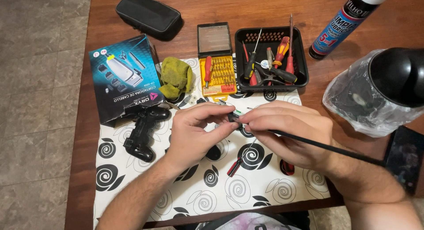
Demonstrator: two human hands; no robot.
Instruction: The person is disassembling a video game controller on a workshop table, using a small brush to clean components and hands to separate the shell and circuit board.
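Observation:
My left hand (194, 133) pinches a small dark part with a green edge (235, 115) over the white mat (265, 190). My right hand (287, 130) meets it from the right, its fingers closed on the end of a thin black cable (335, 148) that runs off to the right. The spot where cable and part meet is hidden by my fingertips. A black game controller shell (143, 130) lies left of my left hand. Below my hands on the mat lies a small red-and-black screwdriver (236, 163).
A hair clipper box (123, 77), a yellow-green cloth (176, 76), a yellow screwdriver bit set (216, 71) and a black tray of tools (270, 57) line the back. A black pouch (149, 14), spray can (342, 24) and plastic-wrapped black lamp (380, 91) stand nearby.

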